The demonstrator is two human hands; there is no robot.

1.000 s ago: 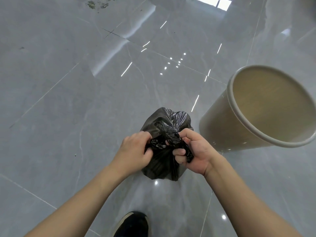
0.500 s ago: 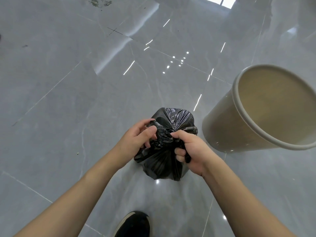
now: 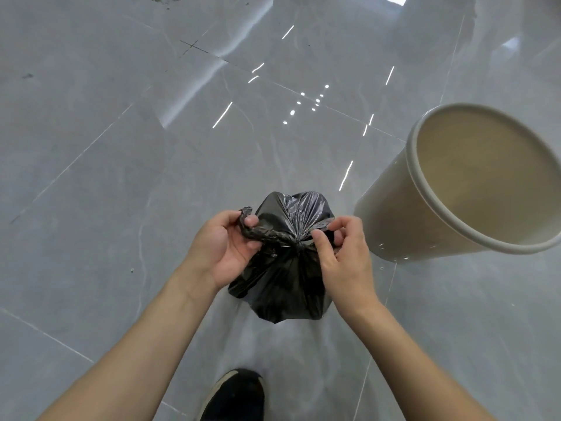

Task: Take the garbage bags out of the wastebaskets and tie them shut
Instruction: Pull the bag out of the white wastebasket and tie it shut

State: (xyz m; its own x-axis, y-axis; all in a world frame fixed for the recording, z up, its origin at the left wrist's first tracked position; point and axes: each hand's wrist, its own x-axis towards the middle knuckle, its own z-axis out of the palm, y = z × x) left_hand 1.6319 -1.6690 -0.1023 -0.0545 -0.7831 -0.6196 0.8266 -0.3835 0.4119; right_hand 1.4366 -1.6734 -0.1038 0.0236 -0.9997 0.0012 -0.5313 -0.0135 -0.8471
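While my left hand (image 3: 223, 247) grips one twisted end of the crinkled black plastic garbage bag (image 3: 285, 278), my right hand (image 3: 341, 253) pinches the other end. At two o'clock stands the round cream plastic wastebasket (image 3: 394, 214), just beside the bag.

Your garbage bag (image 3: 285, 268) hangs between your hands, wastebasket (image 3: 391, 214) just right of it, your shoe (image 3: 233, 396) near on the floor (image 3: 106, 177).

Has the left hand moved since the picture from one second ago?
Yes. The left hand has pulled leftward, away from the white wastebasket, drawing out a twisted end of the black garbage bag.
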